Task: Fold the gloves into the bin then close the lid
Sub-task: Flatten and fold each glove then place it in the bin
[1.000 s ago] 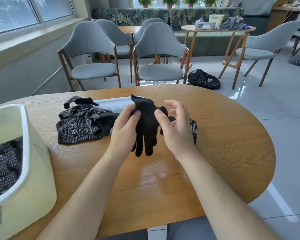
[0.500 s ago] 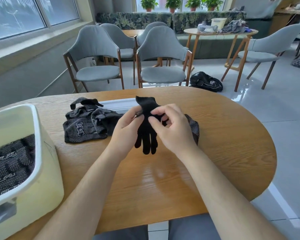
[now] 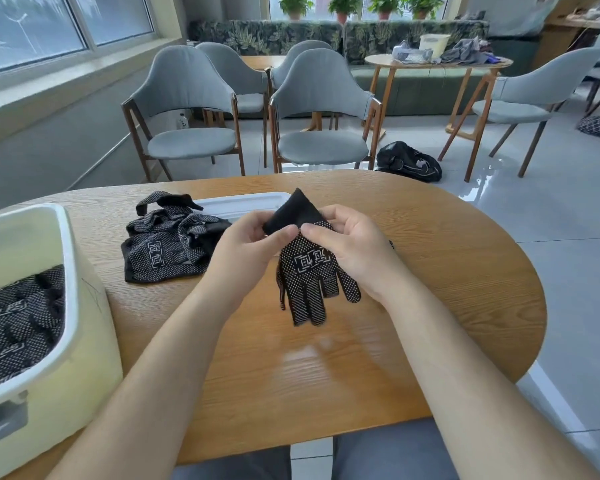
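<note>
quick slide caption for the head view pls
Left hand and right hand pinch a dotted glove over the table, loose gloves and the lid behind, bin part-filled at left.

A: Count?
B: Two grips: left grip point(image 3: 253, 244), right grip point(image 3: 354, 251). One glove point(image 3: 309, 271) showing between them. One bin point(image 3: 70, 258), one lid point(image 3: 243, 204).
A: Other gloves?
B: One heap point(image 3: 167, 247) on the counter point(image 3: 430, 271), more in-bin gloves point(image 3: 18, 317). Can't split either into a number.
A: Background?
B: Five grey chairs point(image 3: 323, 98) in full view, four potted plants point(image 3: 342, 5), one black bag point(image 3: 409, 162) on the floor.
</note>
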### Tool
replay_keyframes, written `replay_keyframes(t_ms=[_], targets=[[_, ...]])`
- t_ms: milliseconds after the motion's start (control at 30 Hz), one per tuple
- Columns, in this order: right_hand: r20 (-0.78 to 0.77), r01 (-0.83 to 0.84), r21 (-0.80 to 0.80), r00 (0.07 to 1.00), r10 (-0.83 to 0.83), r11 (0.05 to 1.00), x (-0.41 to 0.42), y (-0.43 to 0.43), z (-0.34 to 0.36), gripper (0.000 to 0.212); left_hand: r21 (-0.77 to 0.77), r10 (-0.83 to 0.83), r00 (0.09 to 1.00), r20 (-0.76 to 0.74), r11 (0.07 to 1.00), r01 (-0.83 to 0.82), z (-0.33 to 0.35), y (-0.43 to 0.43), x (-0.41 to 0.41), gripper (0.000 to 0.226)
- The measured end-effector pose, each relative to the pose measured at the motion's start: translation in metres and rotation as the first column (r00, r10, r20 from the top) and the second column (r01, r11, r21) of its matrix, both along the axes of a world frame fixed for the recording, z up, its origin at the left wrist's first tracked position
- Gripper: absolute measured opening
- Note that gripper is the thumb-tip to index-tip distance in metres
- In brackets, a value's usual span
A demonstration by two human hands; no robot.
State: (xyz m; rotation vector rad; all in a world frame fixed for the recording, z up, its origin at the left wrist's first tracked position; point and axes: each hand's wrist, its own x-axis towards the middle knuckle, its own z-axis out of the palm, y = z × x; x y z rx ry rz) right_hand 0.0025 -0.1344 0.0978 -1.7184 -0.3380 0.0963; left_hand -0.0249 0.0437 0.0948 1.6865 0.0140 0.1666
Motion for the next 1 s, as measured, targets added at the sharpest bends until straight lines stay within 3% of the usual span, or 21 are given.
replay_keyframes(t_ms=[133, 233, 367, 433, 533, 633, 700, 900, 1000], targets=[[-0.006, 0.023, -0.06, 1.0, -0.023, 0.998, 0.004, -0.003, 0.0, 0.016, -0.105, 0.049, 0.999, -0.025, 0.993, -0.051, 0.004, 0.005, 0.004, 0.018], [0.04, 0.026, -0.108, 0.999, -0.022, 0.994, 0.003, -0.003, 0.0, 0.013, -0.062, 0.044, 0.999, 0.011, 0.997, -0.043, 0.007, 0.009, 0.003, 0.015], [0.045, 0.037, -0.018, 0.998, -0.036, 0.999, 0.002, -0.008, -0.001, 0.014, -0.034, -0.008, 0.999, 0.052, 0.999, 0.01, 0.006, 0.014, -0.002, 0.053], [-0.017, -0.007, 0.003, 1.0, 0.007, 1.0, 0.002, -0.012, -0.002, 0.011, 0.017, -0.03, 0.997, 0.068, 0.999, 0.029, 0.003, 0.018, -0.003, 0.055], [-0.012, -0.032, -0.129, 0.999, 0.031, 0.991, 0.0, -0.011, -0.009, 0.005, 0.085, -0.029, 0.997, 0.067, 0.996, 0.024, -0.002, 0.021, -0.004, 0.041], [0.026, 0.03, -0.184, 0.999, -0.026, 0.983, 0.003, -0.005, -0.01, 0.008, 0.226, 0.023, 0.997, 0.067, 0.973, -0.038, 0.004, 0.016, 0.0, 0.014], [0.042, 0.063, -0.219, 0.998, -0.055, 0.974, 0.009, 0.0, -0.003, 0.007, 0.272, 0.054, 0.995, 0.082, 0.959, -0.074, 0.014, 0.012, 0.004, 0.007], [0.359, 0.243, -0.209, 0.92, -0.157, 0.947, 0.017, 0.002, 0.028, 0.009, 0.352, 0.117, 0.938, 0.327, 0.906, -0.236, 0.045, 0.008, 0.012, 0.004], [0.459, 0.255, -0.212, 0.878, -0.134, 0.943, 0.009, -0.003, 0.017, 0.015, 0.402, 0.097, 0.921, 0.378, 0.879, -0.258, 0.025, 0.009, 0.007, 0.005]])
